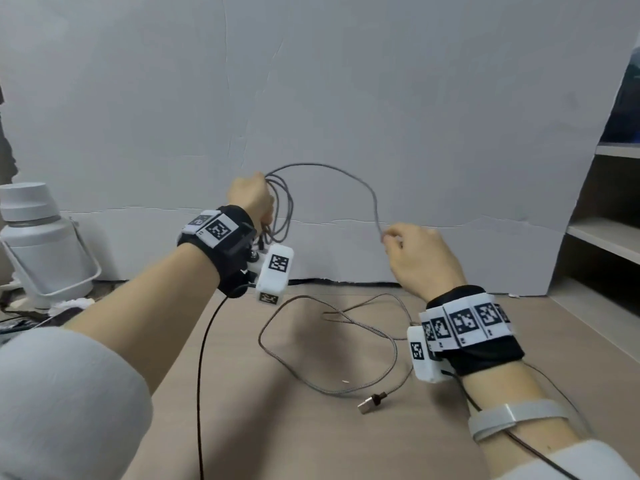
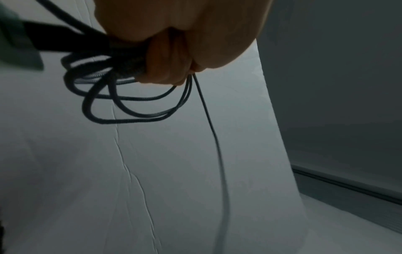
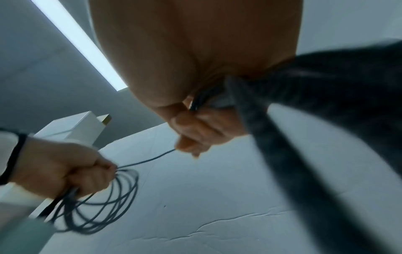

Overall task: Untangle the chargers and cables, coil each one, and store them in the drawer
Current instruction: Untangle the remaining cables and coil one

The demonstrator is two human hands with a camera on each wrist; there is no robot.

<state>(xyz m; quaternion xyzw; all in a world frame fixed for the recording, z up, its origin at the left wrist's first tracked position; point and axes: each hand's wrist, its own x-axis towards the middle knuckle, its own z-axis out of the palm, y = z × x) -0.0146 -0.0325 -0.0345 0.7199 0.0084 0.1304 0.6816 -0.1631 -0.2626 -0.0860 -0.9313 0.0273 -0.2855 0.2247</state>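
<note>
Two hands (image 1: 251, 199) (image 1: 420, 254), two grey cables (image 1: 346, 174) (image 1: 311, 368), one white jug (image 1: 41, 237).

Grey braided cable (image 1: 373, 199), brownish-grey braided cable (image 1: 367, 329) on tan tabletop (image 1: 277, 427); white jug (image 1: 45, 244); black wristbands (image 1: 485, 355) carry black-and-white checkered tags.

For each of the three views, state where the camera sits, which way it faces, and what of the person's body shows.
Head: worn on the head, facing forward and down at the table; both forearms show, left hand gripping the grey cable coil, right hand pinching its free strand.
Left wrist: looks along the left hand at the coil against the white backdrop.
Right wrist: looks up past the right hand; left hand also shows.
Shared: all three show the coil.
</note>
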